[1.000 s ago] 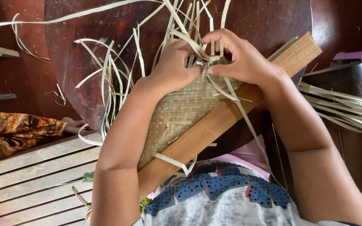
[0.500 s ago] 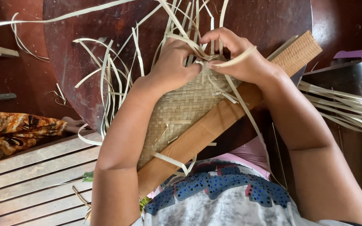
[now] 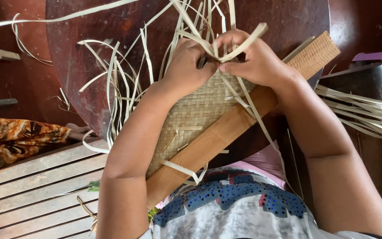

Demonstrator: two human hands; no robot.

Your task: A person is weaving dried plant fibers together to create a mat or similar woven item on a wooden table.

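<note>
A pale woven mat [image 3: 200, 110] of flat straw strips lies on a long wooden board [image 3: 226, 132] that slants across my lap onto a round dark table [image 3: 93, 57]. My left hand [image 3: 186, 66] presses on the mat's far edge and pinches loose strips there. My right hand [image 3: 255, 59] grips a flat straw strip [image 3: 244, 42], bent into a loop at the weave's edge. Both hands touch each other over the unwoven ends. Many loose strips [image 3: 120, 88] fan out from the mat over the table.
A bundle of spare straw strips [image 3: 363, 110] lies on a dark stand at the right. A wooden slatted bench [image 3: 32, 186] sits at lower left, with an orange patterned cloth [image 3: 14, 137] and a foot beside it.
My right hand has pulled its strip up and over into a loop, and both hands have shifted slightly along the mat's edge.
</note>
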